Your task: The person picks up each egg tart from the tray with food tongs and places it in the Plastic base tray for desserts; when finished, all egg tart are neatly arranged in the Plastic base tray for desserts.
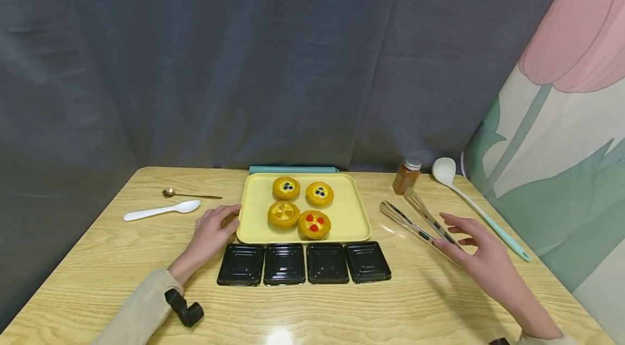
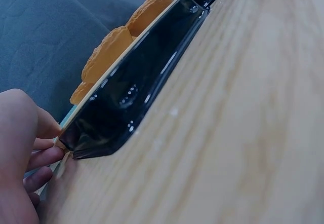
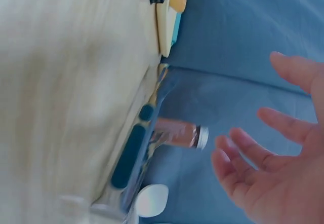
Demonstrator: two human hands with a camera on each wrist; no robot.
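Note:
My left hand (image 1: 213, 228) is at the left rim of a pale yellow tray (image 1: 351, 212). Its fingers pinch that edge near the front corner, partly hidden in the left wrist view. Several tarts lie on the tray: two dotted with blue (image 1: 286, 187), one with yellow wedges (image 1: 283, 214) and one with red pieces (image 1: 314, 224). Over at the right, my right hand (image 1: 480, 253) hovers above the handle end of metal tongs (image 1: 429, 217). Its fingers are spread and bent slightly, with a gap to the tongs (image 3: 129, 155) in the right wrist view.
Several black plastic containers (image 1: 285, 263) line the tray's front side. A white spoon (image 1: 163, 210) and a thin metal spoon (image 1: 192, 195) lie at left. Behind the tongs stands a brown jar (image 1: 406, 177), with a long ladle (image 1: 476, 206) to its right. A teal strip (image 1: 293, 170) sits behind the tray.

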